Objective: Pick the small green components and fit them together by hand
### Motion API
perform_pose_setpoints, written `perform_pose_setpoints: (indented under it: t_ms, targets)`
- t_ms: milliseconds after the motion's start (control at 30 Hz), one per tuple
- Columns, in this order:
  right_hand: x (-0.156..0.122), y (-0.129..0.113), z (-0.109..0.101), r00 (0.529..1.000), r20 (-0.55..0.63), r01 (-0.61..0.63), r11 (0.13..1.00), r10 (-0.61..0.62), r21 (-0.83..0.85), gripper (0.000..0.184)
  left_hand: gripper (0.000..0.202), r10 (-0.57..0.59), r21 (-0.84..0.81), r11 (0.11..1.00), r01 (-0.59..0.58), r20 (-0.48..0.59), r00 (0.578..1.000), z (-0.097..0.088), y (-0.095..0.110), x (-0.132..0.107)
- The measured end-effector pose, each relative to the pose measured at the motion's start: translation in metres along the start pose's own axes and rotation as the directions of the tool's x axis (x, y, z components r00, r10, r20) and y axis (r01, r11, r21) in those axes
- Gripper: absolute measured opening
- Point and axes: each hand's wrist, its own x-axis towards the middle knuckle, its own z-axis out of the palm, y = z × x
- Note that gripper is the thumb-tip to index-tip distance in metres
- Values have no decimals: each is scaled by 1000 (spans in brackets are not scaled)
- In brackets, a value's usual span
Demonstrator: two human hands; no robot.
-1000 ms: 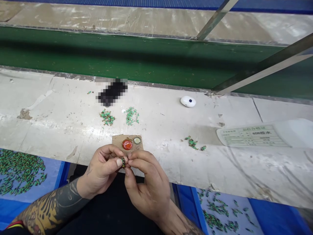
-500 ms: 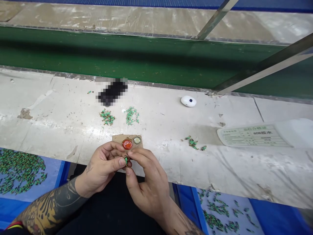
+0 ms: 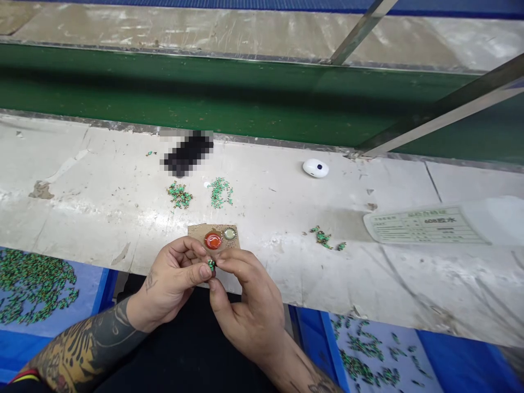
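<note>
A small green part with brownish-gold ends (image 3: 211, 265) is pinched between the thumb and fingers of my left hand (image 3: 176, 275). My right hand (image 3: 249, 305) meets it from the other side, index fingertip at the part and thumb just below. The fingertips partly cover the piece, so its full shape is hidden. Just beyond them lies a piece of cardboard (image 3: 196, 231), bearing a red-orange round dish (image 3: 213, 239) and a smaller cap-like dish with a pale filling (image 3: 230, 233). Tiny specks are scattered around both dishes.
On the white bench are a pile of green-and-brown parts (image 3: 179, 195), tiny green pieces (image 3: 221, 192), a few parts at right (image 3: 322, 238), a white oval case (image 3: 315, 168), a pixelated dark object (image 3: 188, 154) and a labelled translucent bottle (image 3: 429, 226). Blue trays (image 3: 105, 289) flank my lap.
The green part has turned between my fingertips and now shows less of its length. My right fingers have shifted slightly around it; my left hand is almost still.
</note>
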Motion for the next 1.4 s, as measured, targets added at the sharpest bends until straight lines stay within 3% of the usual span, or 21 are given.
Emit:
perform_pose_setpoints:
  t_ms: [267,733,900,1100,1400]
  targets:
    - [3,-2,0,998,21,65,997,-64,-37,30,15,-8,19,1000,9,-52,999,-3,-4,-1]
    - [-5,-1,2,984,65,173,980,-168,-97,34,15,136,166,978,-129,-32,990,-5,1,-3]
    - [-5,1,4,978,86,197,979,-192,-51,35,15,127,159,980,-122,-21,992,-5,2,-3]
    - [0,-4,5,997,-25,70,997,-70,18,29,13,97,83,992,-98,25,995,-3,3,-3]
    - [0,0,-1,981,37,194,980,-193,-35,33,14,95,156,983,-97,16,995,-3,7,-2]
